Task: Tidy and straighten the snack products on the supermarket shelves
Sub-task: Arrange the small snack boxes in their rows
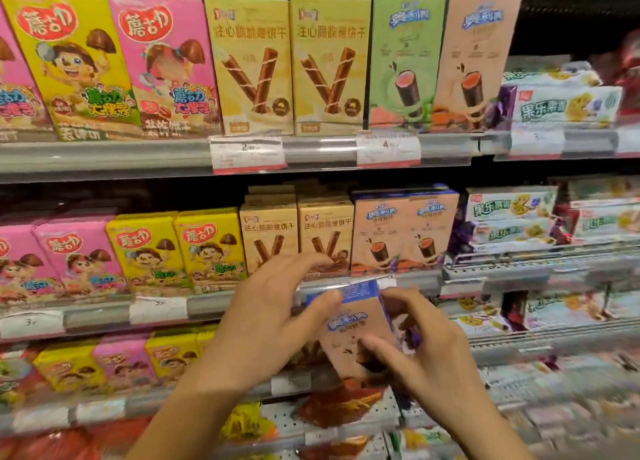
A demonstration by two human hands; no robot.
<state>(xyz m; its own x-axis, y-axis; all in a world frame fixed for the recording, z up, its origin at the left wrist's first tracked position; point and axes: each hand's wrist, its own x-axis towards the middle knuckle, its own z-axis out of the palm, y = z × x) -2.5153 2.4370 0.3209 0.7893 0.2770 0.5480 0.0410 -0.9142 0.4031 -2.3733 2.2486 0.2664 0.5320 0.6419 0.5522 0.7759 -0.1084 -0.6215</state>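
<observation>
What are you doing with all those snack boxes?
A person is tidying supermarket snack shelves. Both hands hold one tan box with a blue top in front of the shelves: the left hand has its thumb on the box's top corner, and the right hand holds its other side. Matching tan boxes stand on the shelf just above.

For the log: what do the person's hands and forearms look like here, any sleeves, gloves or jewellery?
Both are bare: the left hand and right hand wear no gloves, and no rings, watch or bracelet show. No sleeves reach the visible forearms. Fingernails look short and unpainted.
</observation>
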